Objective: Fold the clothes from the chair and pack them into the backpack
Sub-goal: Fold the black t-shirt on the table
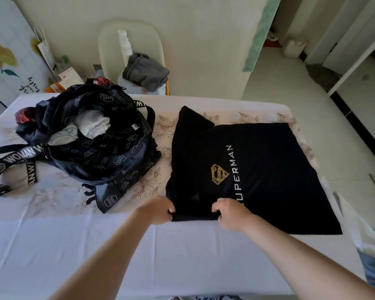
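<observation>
Hands: left hand (160, 210), right hand (230, 213) pinch soft black T-shirt (258, 169) hem | backpack (100, 144) stuffed, patterned

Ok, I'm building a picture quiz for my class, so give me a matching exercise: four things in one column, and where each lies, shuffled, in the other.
1 black T-shirt
2 backpack
3 grey garment
4 pale clothes

A on the chair
B inside the backpack
C flat on the table, held by left hand and right hand
D open, at the table's left

Pairs: 1-C; 2-D; 3-A; 4-B
</observation>
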Available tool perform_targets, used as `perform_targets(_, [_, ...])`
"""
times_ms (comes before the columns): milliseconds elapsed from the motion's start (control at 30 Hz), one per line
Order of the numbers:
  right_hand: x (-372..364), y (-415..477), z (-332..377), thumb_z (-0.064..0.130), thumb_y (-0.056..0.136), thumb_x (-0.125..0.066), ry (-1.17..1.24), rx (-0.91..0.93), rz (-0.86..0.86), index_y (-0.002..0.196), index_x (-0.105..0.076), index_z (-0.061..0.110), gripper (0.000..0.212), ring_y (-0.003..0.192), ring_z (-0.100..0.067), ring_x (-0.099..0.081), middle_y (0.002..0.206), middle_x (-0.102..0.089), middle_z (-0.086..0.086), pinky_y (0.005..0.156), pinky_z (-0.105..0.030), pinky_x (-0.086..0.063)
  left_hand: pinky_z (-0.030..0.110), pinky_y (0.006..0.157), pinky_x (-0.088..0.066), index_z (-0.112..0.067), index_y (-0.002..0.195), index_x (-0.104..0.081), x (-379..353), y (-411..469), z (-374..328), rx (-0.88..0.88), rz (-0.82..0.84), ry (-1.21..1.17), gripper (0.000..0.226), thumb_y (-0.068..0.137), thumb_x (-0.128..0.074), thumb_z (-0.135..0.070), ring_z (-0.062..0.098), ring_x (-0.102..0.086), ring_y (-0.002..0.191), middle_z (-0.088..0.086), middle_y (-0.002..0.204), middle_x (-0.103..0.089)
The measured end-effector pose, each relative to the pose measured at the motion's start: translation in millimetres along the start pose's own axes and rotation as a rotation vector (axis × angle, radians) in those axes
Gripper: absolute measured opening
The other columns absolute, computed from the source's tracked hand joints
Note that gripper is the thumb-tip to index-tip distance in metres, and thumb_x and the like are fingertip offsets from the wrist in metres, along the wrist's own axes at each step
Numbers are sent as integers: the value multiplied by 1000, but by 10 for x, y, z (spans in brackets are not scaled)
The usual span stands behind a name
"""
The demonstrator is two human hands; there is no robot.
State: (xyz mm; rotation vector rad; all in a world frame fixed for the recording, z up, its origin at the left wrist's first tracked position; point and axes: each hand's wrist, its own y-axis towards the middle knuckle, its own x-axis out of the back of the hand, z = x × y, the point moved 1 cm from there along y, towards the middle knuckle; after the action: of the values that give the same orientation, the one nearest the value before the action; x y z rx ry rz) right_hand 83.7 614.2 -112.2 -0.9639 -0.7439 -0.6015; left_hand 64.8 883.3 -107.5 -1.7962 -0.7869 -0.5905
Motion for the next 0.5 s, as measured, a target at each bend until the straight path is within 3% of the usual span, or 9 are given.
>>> perform_targets(100, [205, 7, 70, 36, 82, -53, 20, -32, 75, 96, -72, 34, 24, 93, -3, -62, 96, -67, 20, 85, -28, -53, 31, 76, -52, -26, 81, -75, 113, -29, -50, 81, 120, -145, 31, 83, -55, -51, 16, -63, 77, -4, 83, -69])
perform_targets(167, [341, 102, 76, 37, 86, -51, 48, -43, -20, 93, -71, 35, 21, 87, -5, -63, 91, -67, 19, 80, -27, -53, 32, 75, -50, -19, 90, -72, 211, 50, -61, 86, -92, -174, 28, 94, -51, -38, 21, -63, 84, 2, 89, -65])
perform_targets(267, [464, 369, 48, 26, 93, -52, -12, 36, -213, 110, -66, 31, 23, 108, -11, -59, 114, -60, 15, 88, -30, -49, 36, 95, -48, -18, 121, -63, 311, 276, 6, -69, -491, -78, 29, 96, -48, -15, 23, -50, 121, 1, 125, -54])
perform_targets(333, [501, 564, 59, 27, 93, -54, -52, 92, -239, 130, -58, 29, 38, 129, -16, -46, 137, -50, 6, 104, -34, -42, 39, 108, -40, -22, 142, -48, 354, 408, 5, -155, -452, 14, 45, 97, -49, -17, 20, -29, 141, -3, 151, -35])
perform_targets(400, [520, 736, 87, 34, 93, -54, -108, 113, -187, 150, -38, 29, 59, 148, -23, -22, 160, -24, -3, 119, -41, -26, 41, 115, -33, -24, 154, -29, 374, 518, -17, -125, -283, 122, 55, 101, -45, -28, 17, -14, 149, -6, 162, -16])
perform_targets(433, [527, 808, 85, 37, 94, -53, -125, 102, -147, 155, -27, 31, 66, 151, -25, -11, 165, -10, -5, 121, -46, -20, 40, 115, -33, -24, 155, -24, 388, 564, -7, -87, -229, 173, 56, 103, -42, -34, 18, -16, 148, -6, 162, -15])
perform_targets(500, [550, 927, 34, 43, 96, -50, -145, 49, -71, 158, -11, 32, 74, 153, -25, -3, 166, 3, -5, 122, -51, -16, 40, 104, -44, -21, 150, -33, 469, 649, 28, 5, -258, 185, 50, 103, -38, -39, 22, -37, 137, -3, 153, -33])
